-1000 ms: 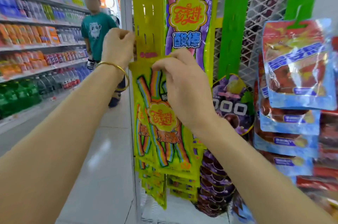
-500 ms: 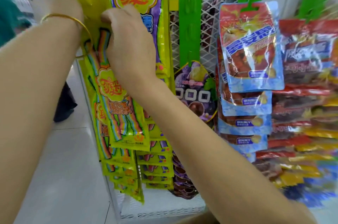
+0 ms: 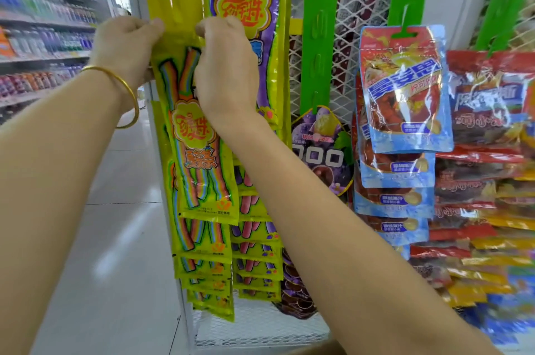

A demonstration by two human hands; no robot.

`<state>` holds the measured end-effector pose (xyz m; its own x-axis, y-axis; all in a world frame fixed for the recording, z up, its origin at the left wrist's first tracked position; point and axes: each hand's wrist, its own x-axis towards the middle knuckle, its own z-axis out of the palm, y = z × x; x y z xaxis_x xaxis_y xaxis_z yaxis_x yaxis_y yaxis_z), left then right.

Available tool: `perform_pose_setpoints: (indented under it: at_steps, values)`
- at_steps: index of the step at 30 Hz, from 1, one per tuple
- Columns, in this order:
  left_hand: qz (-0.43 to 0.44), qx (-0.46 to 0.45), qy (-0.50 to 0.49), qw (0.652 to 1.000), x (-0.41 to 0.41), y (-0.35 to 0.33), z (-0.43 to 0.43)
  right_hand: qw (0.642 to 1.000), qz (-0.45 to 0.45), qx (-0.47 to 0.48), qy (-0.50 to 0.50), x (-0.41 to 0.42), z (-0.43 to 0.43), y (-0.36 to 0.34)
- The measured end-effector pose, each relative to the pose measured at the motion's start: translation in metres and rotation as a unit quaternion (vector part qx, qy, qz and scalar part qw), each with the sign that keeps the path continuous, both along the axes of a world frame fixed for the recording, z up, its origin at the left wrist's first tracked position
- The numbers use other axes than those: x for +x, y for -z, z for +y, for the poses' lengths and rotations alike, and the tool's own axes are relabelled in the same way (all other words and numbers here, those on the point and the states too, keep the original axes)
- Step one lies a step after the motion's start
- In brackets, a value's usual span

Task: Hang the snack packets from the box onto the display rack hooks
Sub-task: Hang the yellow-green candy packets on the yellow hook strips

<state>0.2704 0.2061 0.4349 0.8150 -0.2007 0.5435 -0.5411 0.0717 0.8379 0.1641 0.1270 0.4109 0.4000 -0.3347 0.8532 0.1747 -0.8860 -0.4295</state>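
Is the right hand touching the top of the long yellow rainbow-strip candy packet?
Touching. The head view shows the right hand pinching the top edge of the long yellow rainbow-strip candy packet with curled fingers.

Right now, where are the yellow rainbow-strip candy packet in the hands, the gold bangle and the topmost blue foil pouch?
yellow rainbow-strip candy packet (image 3: 197,134): head view, on its round logo.
gold metal bangle (image 3: 133,97): head view, on its lower curve.
topmost blue foil pouch (image 3: 405,88): head view, on its front label.
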Motion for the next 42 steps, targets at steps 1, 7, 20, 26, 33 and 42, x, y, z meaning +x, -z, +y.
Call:
perform_pose_setpoints:
  at_steps: [1, 7, 20, 26, 33, 42]
  values:
    - [-0.002, -0.001, 0.007, 1.000, 0.000, 0.002, 0.002, 1.000, 0.000, 0.003, 0.003, 0.001, 0.000, 0.000]
    - [-0.007, 0.011, 0.039, 0.999, 0.002, 0.010, 0.015, 1.000, 0.005, -0.002, 0.021, 0.005, 0.003, -0.001]
    - [0.045, -0.028, 0.082, 0.995, 0.007, 0.005, 0.006, 0.988, 0.045, -0.101, 0.109, 0.012, -0.005, -0.008]
    - [0.066, -0.045, 0.077, 0.994, 0.004, 0.002, 0.005, 0.981, 0.061, -0.123, 0.134, 0.011, -0.003, -0.012]
    - [0.097, -0.057, 0.114, 0.987, -0.006, 0.005, 0.006, 0.982, 0.061, -0.123, 0.128, 0.014, -0.005, -0.012]
    - [0.011, 0.035, 0.038, 0.999, 0.000, 0.017, 0.016, 0.977, 0.070, -0.137, 0.146, 0.017, -0.007, 0.000]
